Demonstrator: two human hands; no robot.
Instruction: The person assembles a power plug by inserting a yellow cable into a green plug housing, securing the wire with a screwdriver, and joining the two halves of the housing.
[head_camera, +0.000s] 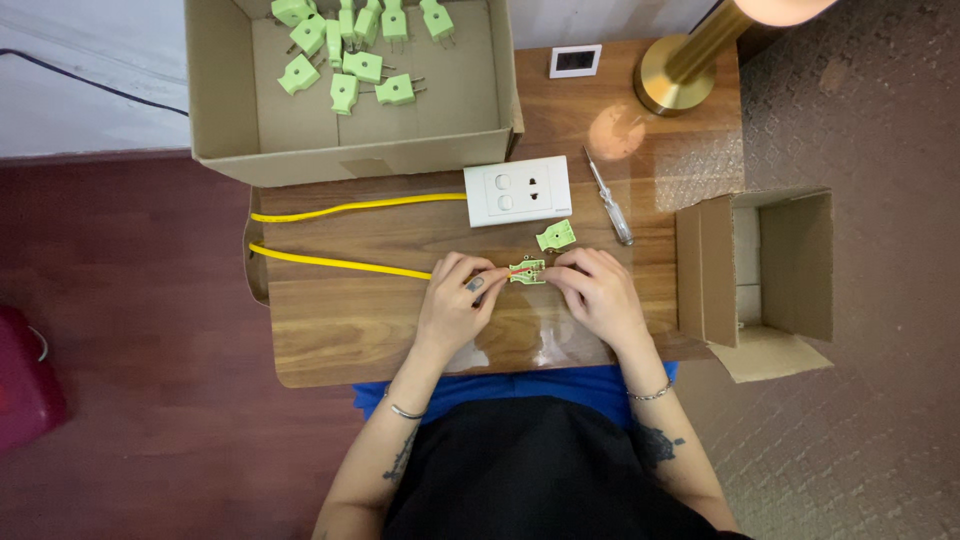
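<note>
Both hands — left hand (455, 297), right hand (598, 290) — pinch an open green plug (526, 271) (yellow cable (340, 262) attached); cardboard box (225, 90) behind

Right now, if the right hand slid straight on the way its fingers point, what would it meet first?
The right hand points left and a little away, so it would first push into the open green plug half at its fingertips, then the left hand. Height above the table is unclear.
</note>
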